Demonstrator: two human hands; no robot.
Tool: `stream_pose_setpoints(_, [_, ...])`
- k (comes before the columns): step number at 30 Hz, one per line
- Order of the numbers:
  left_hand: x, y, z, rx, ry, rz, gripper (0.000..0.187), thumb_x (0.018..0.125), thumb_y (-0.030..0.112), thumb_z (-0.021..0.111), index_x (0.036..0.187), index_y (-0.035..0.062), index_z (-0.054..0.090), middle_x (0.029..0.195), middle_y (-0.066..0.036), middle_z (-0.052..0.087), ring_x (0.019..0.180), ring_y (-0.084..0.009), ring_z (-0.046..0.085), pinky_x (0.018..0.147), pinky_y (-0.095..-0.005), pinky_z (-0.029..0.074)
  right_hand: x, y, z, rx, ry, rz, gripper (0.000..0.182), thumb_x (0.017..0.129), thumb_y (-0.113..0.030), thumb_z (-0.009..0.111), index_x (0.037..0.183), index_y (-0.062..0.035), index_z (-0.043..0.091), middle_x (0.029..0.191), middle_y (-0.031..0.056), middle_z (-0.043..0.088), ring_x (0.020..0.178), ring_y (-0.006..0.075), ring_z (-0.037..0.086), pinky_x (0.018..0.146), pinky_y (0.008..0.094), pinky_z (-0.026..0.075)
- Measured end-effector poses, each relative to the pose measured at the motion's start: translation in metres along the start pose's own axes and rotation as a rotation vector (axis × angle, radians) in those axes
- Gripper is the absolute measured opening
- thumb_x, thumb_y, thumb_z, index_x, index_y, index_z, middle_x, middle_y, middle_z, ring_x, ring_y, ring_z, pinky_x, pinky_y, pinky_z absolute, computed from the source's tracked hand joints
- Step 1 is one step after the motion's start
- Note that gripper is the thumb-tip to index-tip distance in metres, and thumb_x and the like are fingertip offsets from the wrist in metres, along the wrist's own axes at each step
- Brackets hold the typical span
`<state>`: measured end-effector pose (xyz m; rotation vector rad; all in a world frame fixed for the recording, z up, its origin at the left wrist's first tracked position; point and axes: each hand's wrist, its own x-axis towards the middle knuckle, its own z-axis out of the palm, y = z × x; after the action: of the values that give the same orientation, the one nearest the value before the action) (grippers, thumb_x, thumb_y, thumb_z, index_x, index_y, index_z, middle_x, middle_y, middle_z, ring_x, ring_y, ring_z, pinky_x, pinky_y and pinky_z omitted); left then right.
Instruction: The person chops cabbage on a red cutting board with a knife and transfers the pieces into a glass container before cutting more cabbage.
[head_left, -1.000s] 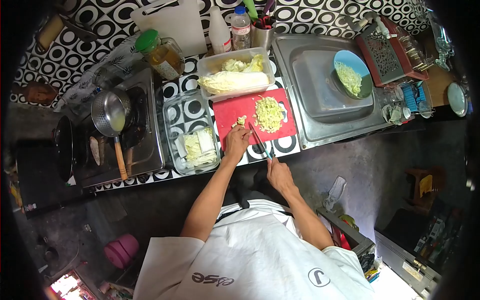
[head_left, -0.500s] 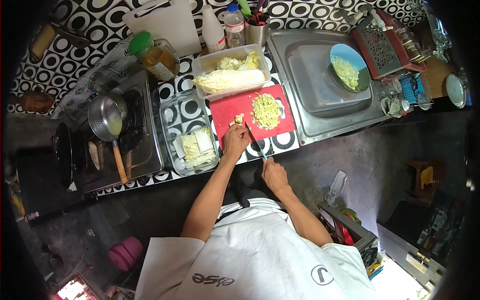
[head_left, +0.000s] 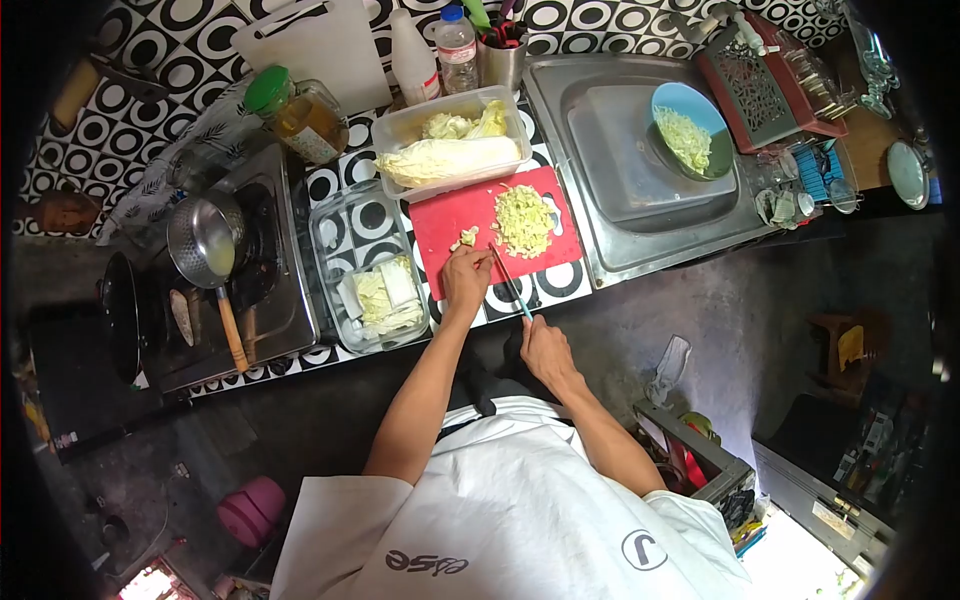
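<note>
Red cutting board shifts slightly left in view; chopped cabbage on its right looks unchanged, so no new cut confirmed. Left hand: fingers bunched by small pieces, board's left; right hand clamped round knife handle, off board's near edge.

1. Chopped cabbage lies on the cutting board.
2. Just behind that board, a tub holds cabbage pieces; bottles stand farther back.
3. Left of it: a dish, then the stove, bearing a pan.
4. Right: the sink, a bowl within its rim.
</note>
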<state>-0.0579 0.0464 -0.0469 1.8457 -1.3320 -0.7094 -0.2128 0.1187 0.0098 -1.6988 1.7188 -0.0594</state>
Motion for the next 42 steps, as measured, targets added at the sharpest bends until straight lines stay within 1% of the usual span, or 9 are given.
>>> stream_pose_setpoints(3, [0.001,0.002,0.001,0.032,-0.023,-0.034,0.013,0.072,0.011,0.068,0.083,0.0055,0.070,0.080,-0.010,0.060,0.073,-0.0256,0.060,0.067,-0.0337,0.047,0.011,0.004,0.016,-0.008,0.054,-0.012,0.036,0.093,-0.028,0.039,0.084,0.0045,0.051,0.071,0.0309,0.058,0.069,0.0483,0.058,0.064,0.0541,0.047])
stream_pose_setpoints(10, [0.001,0.003,-0.002,0.034,0.022,0.077,0.012,0.071,0.010,0.066,0.082,0.0051,0.070,0.079,-0.010,0.061,0.067,-0.0238,0.060,0.063,-0.0331,0.047,0.005,0.011,0.013,-0.024,0.075,-0.024,0.036,0.093,-0.029,0.039,0.084,0.0039,0.050,0.071,0.0302,0.059,0.069,0.0474,0.059,0.063,0.0545,0.047])
stream_pose_setpoints(16, [0.004,0.003,-0.002,-0.014,0.039,-0.007,0.009,0.070,0.010,0.069,0.077,0.0040,0.068,0.074,-0.010,0.061,0.066,-0.0228,0.060,0.062,-0.0326,0.047,0.003,0.009,0.005,0.036,0.052,-0.008,0.035,0.093,-0.029,0.039,0.083,0.0039,0.048,0.069,0.0322,0.056,0.068,0.0506,0.055,0.063,0.0566,0.044])
stream_pose_setpoints(18, [0.002,0.001,-0.003,0.013,0.022,0.013,0.010,0.070,0.010,0.069,0.079,0.0041,0.068,0.075,-0.009,0.061,0.066,-0.0226,0.060,0.062,-0.0324,0.047,0.001,0.009,0.009,-0.013,0.004,-0.026,0.036,0.093,-0.031,0.037,0.085,0.0024,0.049,0.072,0.0305,0.059,0.070,0.0476,0.059,0.064,0.0545,0.048])
stream_pose_setpoints(28, [0.000,0.001,0.000,0.017,0.007,0.032,0.010,0.073,0.009,0.066,0.081,0.0051,0.068,0.076,-0.010,0.060,0.068,-0.0250,0.060,0.063,-0.0338,0.047,0.004,0.010,0.012,-0.006,0.050,-0.046,0.036,0.093,-0.029,0.039,0.083,0.0042,0.051,0.070,0.0305,0.058,0.070,0.0473,0.059,0.063,0.0537,0.048])
stream_pose_setpoints(31, [-0.001,0.003,0.000,0.038,0.002,0.039,0.011,0.073,0.008,0.064,0.083,0.0050,0.068,0.078,-0.011,0.060,0.070,-0.0273,0.060,0.064,-0.0355,0.047,-0.002,0.011,0.008,0.017,0.068,-0.010,0.037,0.093,-0.029,0.039,0.082,0.0046,0.051,0.070,0.0321,0.057,0.069,0.0500,0.056,0.062,0.0553,0.046])
stream_pose_setpoints(38, [0.007,0.011,-0.013,0.043,0.005,0.144,0.015,0.073,0.006,0.060,0.086,0.0041,0.068,0.078,-0.014,0.060,0.072,-0.0287,0.060,0.066,-0.0369,0.048,0.015,0.010,-0.007,0.038,0.111,-0.072,0.039,0.093,-0.030,0.040,0.082,0.0054,0.053,0.069,0.0317,0.057,0.069,0.0493,0.057,0.064,0.0544,0.046])
stream_pose_setpoints(40, [0.018,0.019,-0.026,0.001,0.045,0.086,0.017,0.073,0.006,0.060,0.087,0.0037,0.068,0.078,-0.014,0.060,0.072,-0.0292,0.059,0.068,-0.0370,0.048,0.009,0.011,-0.007,0.027,0.057,-0.053,0.039,0.093,-0.031,0.039,0.088,0.0058,0.053,0.071,0.0309,0.059,0.072,0.0477,0.059,0.066,0.0542,0.047])
stream_pose_setpoints(42, [0.035,0.015,-0.033,0.100,0.029,0.093,0.022,0.072,0.011,0.063,0.092,0.0054,0.068,0.084,-0.014,0.061,0.078,-0.0302,0.057,0.074,-0.0368,0.047,0.008,0.012,-0.003,0.005,0.016,-0.073,0.040,0.093,-0.031,0.039,0.087,0.0058,0.053,0.073,0.0314,0.059,0.073,0.0478,0.058,0.067,0.0543,0.047])
